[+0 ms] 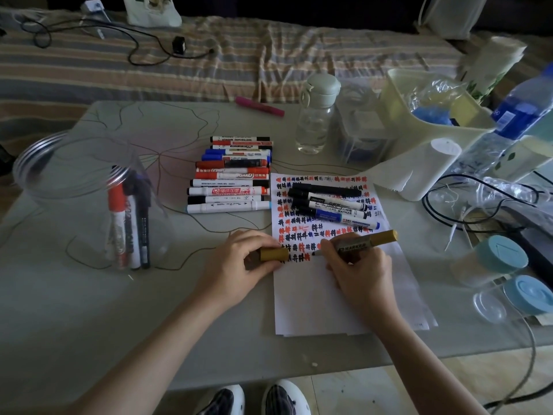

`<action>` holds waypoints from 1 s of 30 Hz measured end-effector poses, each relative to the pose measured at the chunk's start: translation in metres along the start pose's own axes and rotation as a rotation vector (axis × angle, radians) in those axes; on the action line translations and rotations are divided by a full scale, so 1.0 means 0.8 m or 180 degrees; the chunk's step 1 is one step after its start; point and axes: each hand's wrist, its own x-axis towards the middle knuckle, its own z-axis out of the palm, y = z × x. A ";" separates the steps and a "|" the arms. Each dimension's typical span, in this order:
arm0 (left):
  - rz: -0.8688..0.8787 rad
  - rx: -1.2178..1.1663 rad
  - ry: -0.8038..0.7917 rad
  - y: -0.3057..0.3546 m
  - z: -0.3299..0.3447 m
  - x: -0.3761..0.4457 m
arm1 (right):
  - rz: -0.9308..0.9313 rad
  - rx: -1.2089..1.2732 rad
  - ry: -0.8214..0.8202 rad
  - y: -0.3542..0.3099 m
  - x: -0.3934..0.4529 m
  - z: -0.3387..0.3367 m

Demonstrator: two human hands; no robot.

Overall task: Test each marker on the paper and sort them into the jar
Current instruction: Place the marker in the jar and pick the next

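The gold marker (357, 243) lay slanted across the lower written rows of the paper (335, 295), its tip down at the end of a row of marks, gripped in a writing hold by the right hand (357, 272). Whether the tip actually touched the sheet was hard to tell at that angle. Its gold cap (273, 254) sat pinched in the curled fingers of the left hand (239, 265), which rested at the paper's left edge.

Four markers (332, 206) lay on the sheet above the writing; a row of markers (232, 175) waited just left of the paper. Farther left stood the clear jar (86, 202), already holding a few markers (128, 226).

The likely risks: the right hand's heel dragging over fresh ink and smearing the rows, the sheet sliding if the left hand lifted, or the loose markers on the paper rolling into the stroke.
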 end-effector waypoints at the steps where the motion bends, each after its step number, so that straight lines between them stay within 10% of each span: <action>1: -0.0002 0.0000 -0.0012 -0.001 0.000 0.000 | -0.0025 -0.0026 0.0019 0.001 0.000 0.000; 30: -0.0413 -0.0904 -0.0057 0.004 -0.023 -0.010 | 0.1070 0.1784 -0.0397 -0.066 -0.015 -0.012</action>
